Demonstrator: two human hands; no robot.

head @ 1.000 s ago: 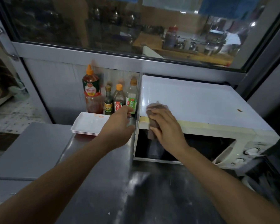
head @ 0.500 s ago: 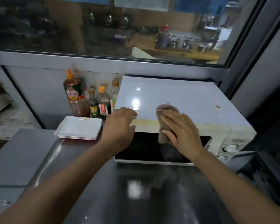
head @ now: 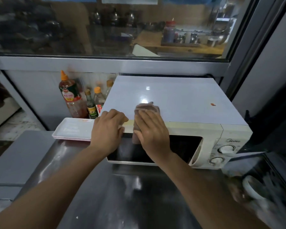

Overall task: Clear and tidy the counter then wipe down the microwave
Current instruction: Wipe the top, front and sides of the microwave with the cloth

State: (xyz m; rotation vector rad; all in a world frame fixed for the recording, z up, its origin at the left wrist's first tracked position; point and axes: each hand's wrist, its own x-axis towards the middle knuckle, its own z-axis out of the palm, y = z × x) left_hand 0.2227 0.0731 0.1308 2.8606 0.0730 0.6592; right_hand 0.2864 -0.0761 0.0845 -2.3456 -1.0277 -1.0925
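A white microwave (head: 188, 100) stands on the steel counter (head: 122, 195) below a window. My right hand (head: 151, 129) lies flat over a brownish cloth (head: 147, 107) and presses it against the front top edge of the microwave, above the dark door. The cloth sticks out past my fingertips onto the white top and hangs a little over the door. My left hand (head: 107, 129) holds the microwave's front left top corner, its fingers curled over the edge.
Stacked white rectangular plates (head: 71, 129) lie left of the microwave. Behind them stand a tall red sauce bottle (head: 71, 96) and several smaller bottles (head: 92, 104). A white cup (head: 253, 189) sits blurred at the right, near the microwave's dials (head: 224, 148).
My right hand has slid the cloth along the microwave's front top edge. My left hand moved from beside the microwave onto its left corner. The view shifted right.
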